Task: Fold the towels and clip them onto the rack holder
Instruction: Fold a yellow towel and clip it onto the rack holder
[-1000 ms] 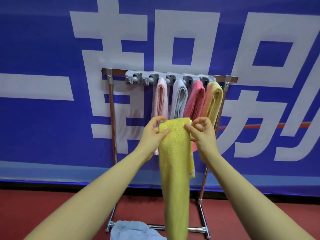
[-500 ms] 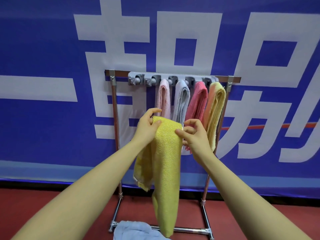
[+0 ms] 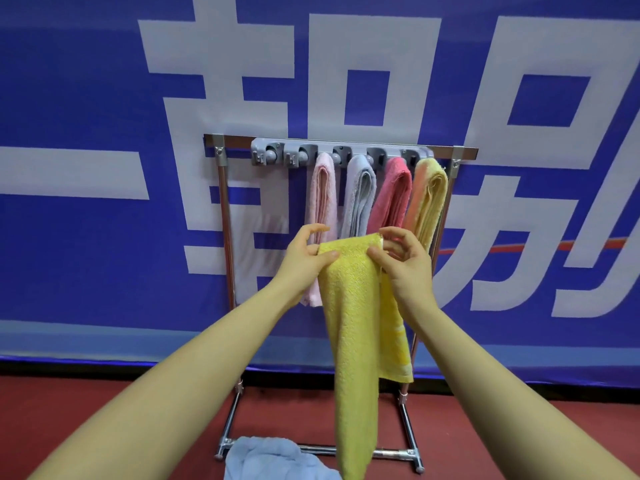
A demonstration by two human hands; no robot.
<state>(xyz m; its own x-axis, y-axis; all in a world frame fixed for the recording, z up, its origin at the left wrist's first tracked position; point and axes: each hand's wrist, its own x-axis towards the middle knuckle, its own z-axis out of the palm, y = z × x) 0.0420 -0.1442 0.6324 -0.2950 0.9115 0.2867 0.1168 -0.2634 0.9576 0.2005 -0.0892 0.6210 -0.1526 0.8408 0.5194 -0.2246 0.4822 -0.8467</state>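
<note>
My fingers (image 3: 323, 257) pinch the top fold of the yellow towel (image 3: 353, 327), left hand (image 3: 304, 261) and right hand (image 3: 403, 261) at either corner, in front of the rack holder (image 3: 341, 152). It looks soft, limp and light, so I'd keep hold of that folded top edge, bunched thick enough for a free clip on the left.

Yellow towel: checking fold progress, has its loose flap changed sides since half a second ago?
Yes. The yellow towel flap now hangs toward the rack right post, not the left.
</note>
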